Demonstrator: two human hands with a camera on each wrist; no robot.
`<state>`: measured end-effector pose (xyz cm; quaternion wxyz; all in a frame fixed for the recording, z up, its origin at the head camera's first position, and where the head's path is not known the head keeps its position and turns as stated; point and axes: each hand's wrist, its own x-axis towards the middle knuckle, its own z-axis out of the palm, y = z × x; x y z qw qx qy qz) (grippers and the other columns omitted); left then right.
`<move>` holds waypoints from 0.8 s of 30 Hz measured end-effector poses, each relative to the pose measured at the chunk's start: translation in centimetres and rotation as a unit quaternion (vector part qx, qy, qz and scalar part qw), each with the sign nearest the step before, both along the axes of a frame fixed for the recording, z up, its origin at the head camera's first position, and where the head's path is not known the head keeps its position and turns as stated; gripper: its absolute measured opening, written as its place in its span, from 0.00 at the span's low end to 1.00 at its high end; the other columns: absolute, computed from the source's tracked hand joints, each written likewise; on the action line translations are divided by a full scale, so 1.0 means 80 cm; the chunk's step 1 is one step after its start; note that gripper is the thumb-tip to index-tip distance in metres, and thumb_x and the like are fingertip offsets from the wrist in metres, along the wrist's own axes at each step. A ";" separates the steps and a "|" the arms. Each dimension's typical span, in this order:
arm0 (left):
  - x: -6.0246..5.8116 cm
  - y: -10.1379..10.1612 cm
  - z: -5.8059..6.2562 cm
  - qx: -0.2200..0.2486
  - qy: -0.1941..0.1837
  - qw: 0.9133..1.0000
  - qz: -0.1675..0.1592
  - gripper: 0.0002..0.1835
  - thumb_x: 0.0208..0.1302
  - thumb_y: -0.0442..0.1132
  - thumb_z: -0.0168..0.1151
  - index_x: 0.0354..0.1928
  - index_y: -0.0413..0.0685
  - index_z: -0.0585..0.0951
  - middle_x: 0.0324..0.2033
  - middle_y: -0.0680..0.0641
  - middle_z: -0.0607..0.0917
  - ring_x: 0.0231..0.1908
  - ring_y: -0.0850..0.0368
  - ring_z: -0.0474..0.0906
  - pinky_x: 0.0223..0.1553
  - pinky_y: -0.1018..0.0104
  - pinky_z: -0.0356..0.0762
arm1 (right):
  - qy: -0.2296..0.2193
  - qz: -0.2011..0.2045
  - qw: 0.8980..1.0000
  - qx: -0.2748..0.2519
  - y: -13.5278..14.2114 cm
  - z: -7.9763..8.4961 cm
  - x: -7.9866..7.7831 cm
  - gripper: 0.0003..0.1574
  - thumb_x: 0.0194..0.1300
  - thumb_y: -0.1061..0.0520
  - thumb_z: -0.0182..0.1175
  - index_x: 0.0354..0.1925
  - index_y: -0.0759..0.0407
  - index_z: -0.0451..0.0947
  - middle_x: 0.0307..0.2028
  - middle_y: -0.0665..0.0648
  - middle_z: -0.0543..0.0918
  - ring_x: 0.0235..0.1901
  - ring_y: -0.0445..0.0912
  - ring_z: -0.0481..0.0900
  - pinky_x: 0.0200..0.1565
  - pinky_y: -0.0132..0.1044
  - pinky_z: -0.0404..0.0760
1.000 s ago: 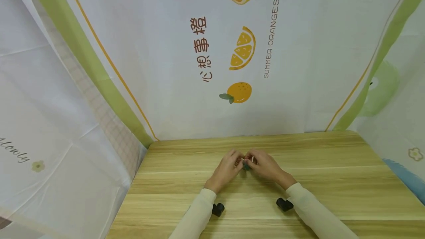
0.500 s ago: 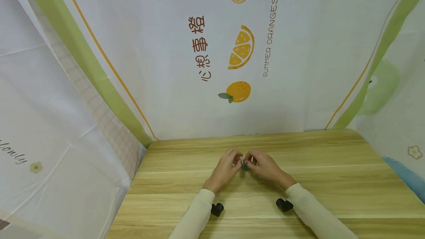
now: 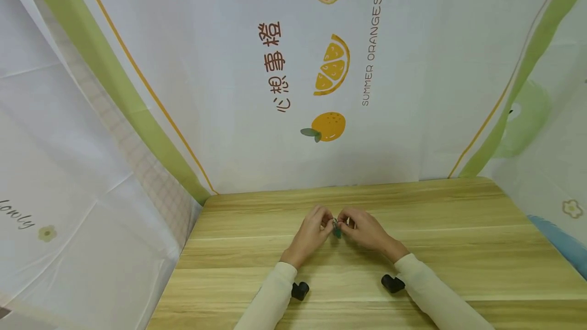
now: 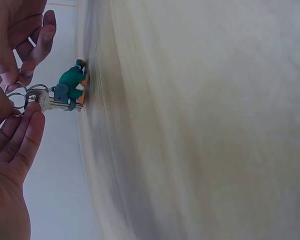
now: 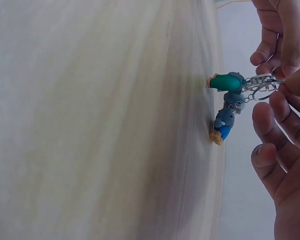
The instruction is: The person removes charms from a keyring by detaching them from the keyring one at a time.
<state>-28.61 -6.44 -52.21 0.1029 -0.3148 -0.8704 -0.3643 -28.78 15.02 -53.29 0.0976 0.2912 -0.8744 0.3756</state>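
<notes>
The metal rings [image 5: 262, 99] of the keychain are between the two hands, near the far edge of the surface [image 3: 344, 279]. Keys [image 4: 55, 104], a green-clothed figure [image 4: 71, 77] and a blue-clothed figure [image 5: 224, 127] hang below them; whether the figures' feet touch the wood, I cannot tell. Gripping at the top probably lets this bulk dangle clear of the fingers and leaves the thin wire within reach of both sets of fingertips.

The left hand [image 3: 312, 230] pinches the rings between thumb and forefinger; the right hand [image 3: 364, 228] does likewise from the opposite side, its remaining fingers loosely bent and spread. Two small grips facing each other suggest fine work, one steadying while the other manipulates, though which does which is unclear. Both forearms, in pale sleeves [image 3: 270, 297], slant inward from the near side, wrists bent so the fingertips meet. Beyond the surface hangs a white cloth [image 3: 403, 90] printed with oranges.
</notes>
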 end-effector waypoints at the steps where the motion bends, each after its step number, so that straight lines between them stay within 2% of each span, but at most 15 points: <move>1: 0.000 0.000 0.000 0.000 0.002 1.000 -0.001 0.02 0.77 0.31 0.62 0.46 0.44 0.80 0.42 0.49 0.81 0.42 0.62 0.81 0.44 0.71 0.85 | 0.003 -0.002 1.000 0.000 0.000 0.000 0.000 0.03 0.77 0.56 0.65 0.41 0.50 0.83 0.36 0.45 0.82 0.32 0.34 0.74 0.33 0.30 0.77; 4: 0.000 0.001 0.000 -0.005 0.007 1.000 -0.001 0.02 0.77 0.31 0.62 0.47 0.44 0.80 0.42 0.49 0.82 0.42 0.62 0.81 0.44 0.73 0.84 | 0.014 -0.011 1.000 -0.002 -0.002 0.000 0.002 0.02 0.76 0.56 0.65 0.41 0.51 0.83 0.38 0.47 0.83 0.32 0.34 0.75 0.33 0.31 0.78; 8: 0.000 0.001 0.000 -0.006 0.004 1.000 0.002 0.03 0.78 0.32 0.61 0.49 0.44 0.80 0.44 0.49 0.82 0.43 0.60 0.81 0.46 0.71 0.85 | 0.014 -0.030 0.999 -0.001 -0.004 0.002 0.003 0.03 0.75 0.57 0.66 0.40 0.49 0.82 0.43 0.47 0.83 0.34 0.35 0.78 0.35 0.31 0.79; 12: 0.000 -0.001 0.001 -0.005 -0.005 1.000 0.009 0.05 0.79 0.32 0.61 0.51 0.44 0.80 0.48 0.48 0.82 0.46 0.58 0.82 0.48 0.68 0.86 | -0.004 -0.044 0.999 0.001 -0.003 0.005 0.003 0.03 0.75 0.57 0.65 0.40 0.49 0.82 0.39 0.45 0.83 0.33 0.34 0.78 0.34 0.31 0.77; 17: 0.001 -0.002 0.001 -0.003 -0.010 1.000 0.011 0.05 0.79 0.32 0.61 0.51 0.44 0.81 0.49 0.48 0.82 0.47 0.58 0.82 0.49 0.70 0.86 | -0.007 -0.029 1.000 -0.003 0.000 0.003 0.000 0.03 0.74 0.58 0.64 0.41 0.50 0.83 0.35 0.44 0.83 0.30 0.33 0.76 0.31 0.30 0.76; 24: 0.001 0.000 0.004 0.000 -0.014 1.000 -0.003 0.04 0.80 0.34 0.60 0.51 0.45 0.81 0.48 0.48 0.84 0.47 0.58 0.82 0.49 0.70 0.85 | 0.000 -0.010 1.000 -0.007 0.000 -0.003 -0.006 0.05 0.76 0.61 0.64 0.44 0.51 0.84 0.39 0.48 0.87 0.30 0.32 0.75 0.32 0.30 0.78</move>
